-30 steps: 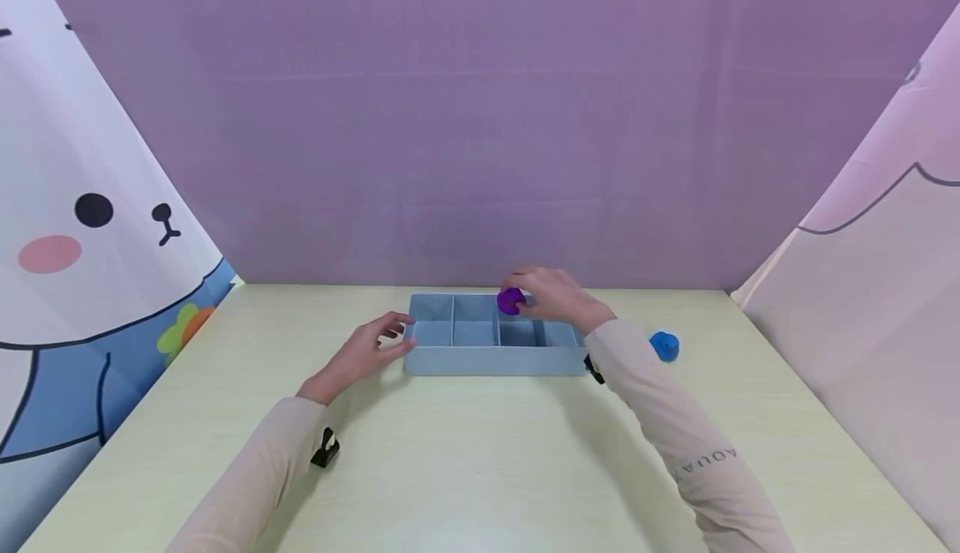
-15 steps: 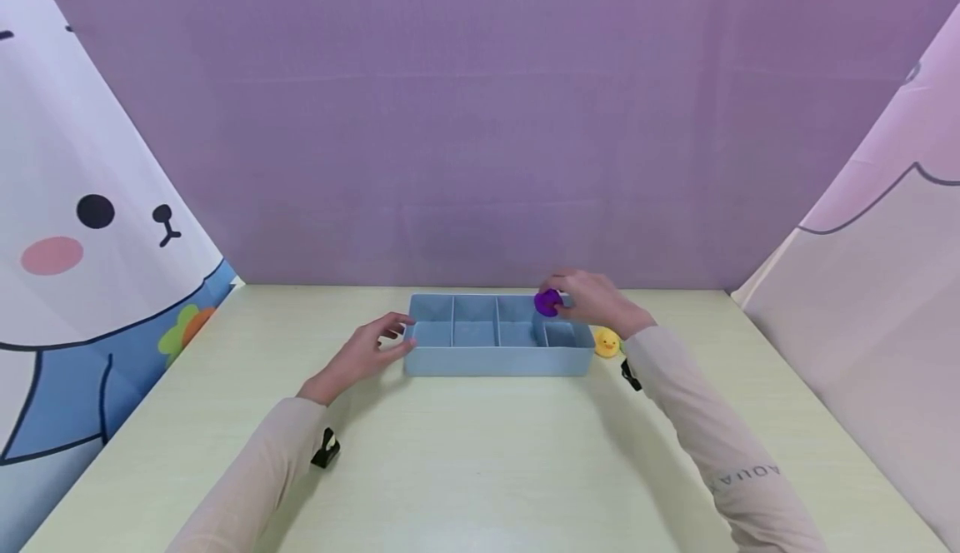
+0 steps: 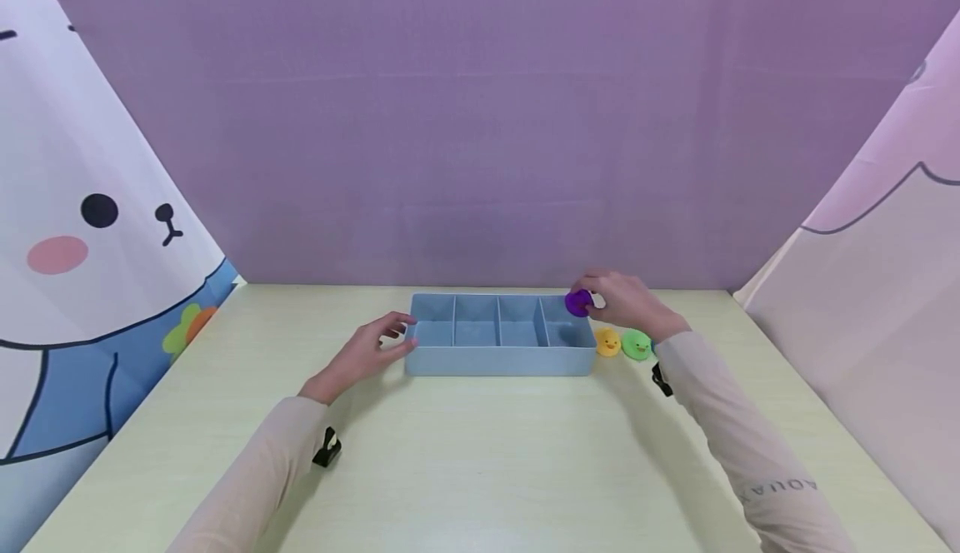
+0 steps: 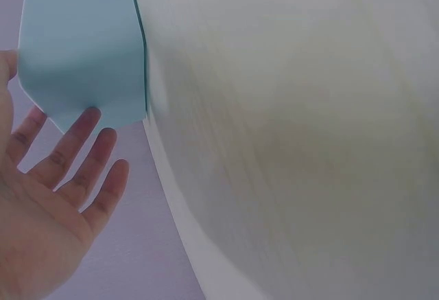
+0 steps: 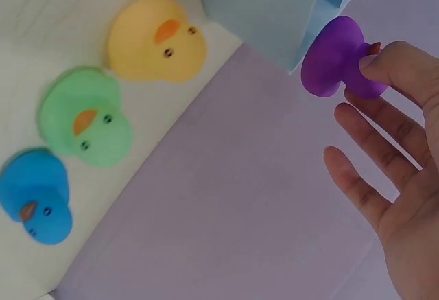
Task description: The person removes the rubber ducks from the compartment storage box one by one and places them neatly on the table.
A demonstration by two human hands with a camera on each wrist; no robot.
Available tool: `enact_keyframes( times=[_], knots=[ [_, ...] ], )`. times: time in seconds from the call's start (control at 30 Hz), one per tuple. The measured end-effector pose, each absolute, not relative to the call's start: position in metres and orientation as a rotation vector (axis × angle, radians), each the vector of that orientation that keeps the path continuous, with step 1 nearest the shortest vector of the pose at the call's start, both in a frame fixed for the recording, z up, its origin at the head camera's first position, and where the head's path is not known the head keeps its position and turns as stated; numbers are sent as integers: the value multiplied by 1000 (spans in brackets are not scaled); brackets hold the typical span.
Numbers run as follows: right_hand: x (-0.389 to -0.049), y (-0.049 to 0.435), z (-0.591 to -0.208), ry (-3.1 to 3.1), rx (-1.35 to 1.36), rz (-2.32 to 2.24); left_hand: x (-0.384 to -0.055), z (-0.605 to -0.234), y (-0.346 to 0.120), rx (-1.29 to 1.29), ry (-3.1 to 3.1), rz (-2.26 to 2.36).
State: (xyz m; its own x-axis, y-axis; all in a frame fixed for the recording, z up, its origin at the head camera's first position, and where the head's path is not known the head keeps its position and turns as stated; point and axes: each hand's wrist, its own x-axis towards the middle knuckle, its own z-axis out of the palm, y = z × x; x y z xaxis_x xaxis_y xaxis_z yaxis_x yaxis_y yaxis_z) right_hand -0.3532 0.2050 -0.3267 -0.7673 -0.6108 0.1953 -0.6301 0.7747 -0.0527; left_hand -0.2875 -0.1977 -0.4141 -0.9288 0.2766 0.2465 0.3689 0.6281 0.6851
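Observation:
Between thumb and fingertips my right hand (image 3: 630, 300) pinches a purple rubber duck (image 3: 578, 303), held over the rightmost compartment of a light blue divided box (image 3: 498, 361). The right wrist view shows the purple duck (image 5: 336, 58) gripped at its head, close to the box's end. My left hand (image 3: 363, 349) is at the box's left end with fingers spread loosely, fingertips right at the end wall. A yellow rubber duck (image 3: 607, 342) and a green rubber duck (image 3: 637, 345) sit right of the box. Beyond them, a blue rubber duck (image 5: 40, 193) is mostly hidden by my sleeve in the head view.
The box stands on a pale wooden table (image 3: 480, 461) near its back edge. A purple cloth backdrop (image 3: 480, 120) rises behind it, and printed curtains (image 3: 112, 303) hang at both sides.
My right hand has carried the purple duck rightward along the box to the last compartment, uncovering the yellow and green ducks and covering the blue one. My left hand has stayed put.

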Motion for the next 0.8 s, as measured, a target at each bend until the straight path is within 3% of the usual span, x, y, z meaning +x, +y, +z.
enact_keyframes(
  times=[0.8],
  knots=[
    [-349,268,-338,-2807,917,153,-289,-417,-200,-534,-2734,-1200]
  ],
)
